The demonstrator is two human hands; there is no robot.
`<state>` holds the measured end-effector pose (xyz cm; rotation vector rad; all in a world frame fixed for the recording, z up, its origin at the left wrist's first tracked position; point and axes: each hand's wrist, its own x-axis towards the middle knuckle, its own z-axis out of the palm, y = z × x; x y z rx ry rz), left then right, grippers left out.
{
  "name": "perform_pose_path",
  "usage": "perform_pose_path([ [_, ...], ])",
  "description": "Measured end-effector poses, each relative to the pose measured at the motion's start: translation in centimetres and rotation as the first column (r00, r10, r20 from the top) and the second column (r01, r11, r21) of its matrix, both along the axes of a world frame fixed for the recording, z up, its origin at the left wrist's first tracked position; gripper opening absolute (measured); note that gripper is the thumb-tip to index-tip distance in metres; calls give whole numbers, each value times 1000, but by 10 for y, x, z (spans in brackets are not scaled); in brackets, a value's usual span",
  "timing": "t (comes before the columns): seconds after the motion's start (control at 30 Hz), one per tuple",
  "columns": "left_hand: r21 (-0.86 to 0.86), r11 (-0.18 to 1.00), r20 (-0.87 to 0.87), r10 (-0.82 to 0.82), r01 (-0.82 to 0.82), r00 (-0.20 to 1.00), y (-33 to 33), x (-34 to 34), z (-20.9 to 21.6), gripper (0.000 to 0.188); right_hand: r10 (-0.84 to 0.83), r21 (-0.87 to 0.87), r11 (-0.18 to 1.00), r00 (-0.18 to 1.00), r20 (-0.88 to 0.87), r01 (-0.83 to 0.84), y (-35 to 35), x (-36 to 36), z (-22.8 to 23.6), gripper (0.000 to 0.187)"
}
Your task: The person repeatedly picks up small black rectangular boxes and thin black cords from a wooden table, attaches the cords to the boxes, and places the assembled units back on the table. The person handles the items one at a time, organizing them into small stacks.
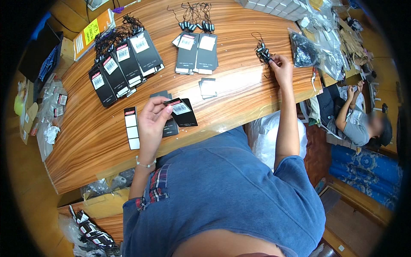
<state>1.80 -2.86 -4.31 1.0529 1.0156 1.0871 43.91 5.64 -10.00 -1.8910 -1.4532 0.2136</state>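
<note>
Between the thumb and fingers of my left hand [155, 115] is a black hang tag [187, 116] with a white barcode sticker, held tilted above the table. Beneath that hand lies a stack of dark hang tags [171, 128], partly hidden. A strip of white labels [132, 130] rests beside it on the left. My right hand [281, 68], farther off to the right, pinches at the near edge of a small heap of black tag strings [262, 52]. Its fingertips are closed; how many strings they grip is unclear. Small white-faced cards [208, 87] lie between the hands.
Strung hang tags lie in overlapping rows [145, 53] at the far left and in a pair of piles [186, 53] at the back. A plastic bag of black strings [304, 50] sits right of my right hand. Another person [355, 122] is at the far right.
</note>
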Motion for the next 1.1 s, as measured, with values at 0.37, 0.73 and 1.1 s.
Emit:
perform_pose_path([
  [0.37, 49, 987, 15, -156, 156, 988, 2, 2, 12, 12, 85, 42, 996, 688, -720, -79, -16, -14, 82, 18],
  [0.73, 108, 954, 91, -289, 279, 953, 9, 18, 23, 11, 305, 236, 949, 414, -858, -210, -34, -49, 118, 15],
  [1.1, 149, 908, -214, -357, 391, 909, 14, 51, 31, 13, 394, 108, 852, 491, -777, -513, -78, -192, 105, 15],
])
